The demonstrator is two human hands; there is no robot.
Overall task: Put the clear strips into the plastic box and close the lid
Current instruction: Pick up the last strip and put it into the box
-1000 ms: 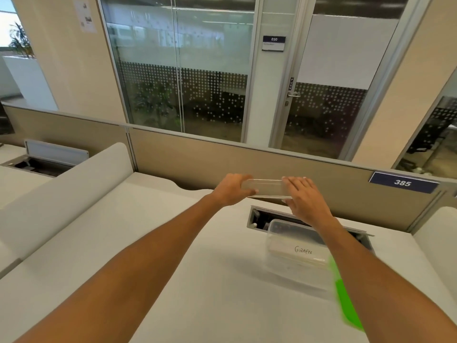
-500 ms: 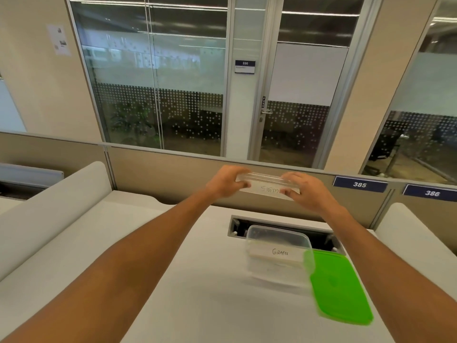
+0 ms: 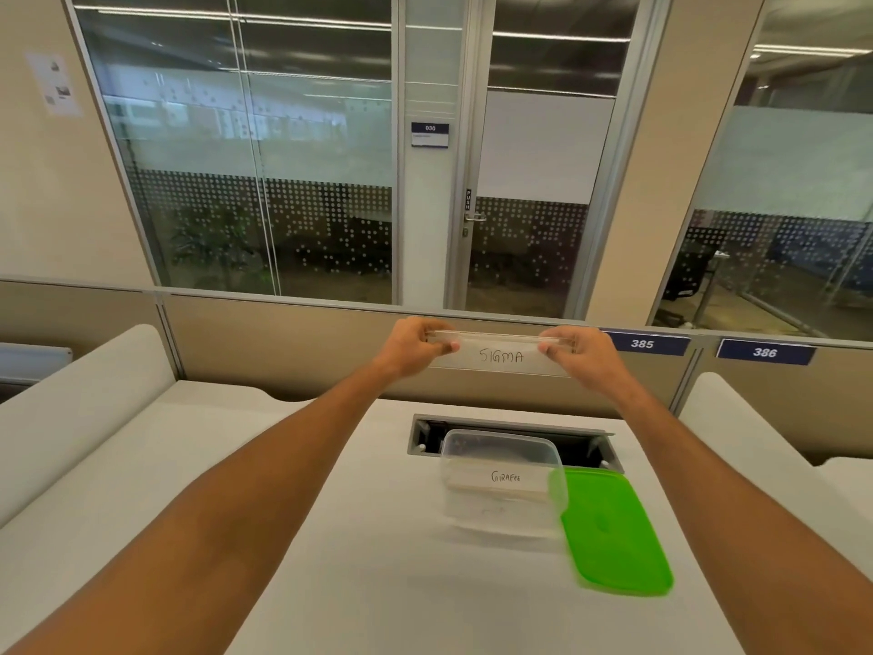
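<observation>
A clear strip [image 3: 500, 354] with "SIGMA" written on it hangs in the air in front of the desk partition, face toward me. My left hand [image 3: 411, 345] pinches its left end and my right hand [image 3: 578, 354] pinches its right end. Below them an open clear plastic box [image 3: 503, 484] stands on the white desk, with a strip marked "GIRAFFE" [image 3: 496, 479] leaning inside it. The green lid [image 3: 614, 529] lies flat on the desk, touching the box's right side.
Behind the box is an open cable slot [image 3: 510, 434] in the white desk [image 3: 330, 536]. A beige partition [image 3: 283, 347] with tags 385 and 386 runs along the far edge. Rounded white dividers stand at the left and right.
Both hands lifted the strip higher and turned it upright, so its "SIGMA" writing now faces me. The view swung right, bringing the box and the green lid fully into sight.
</observation>
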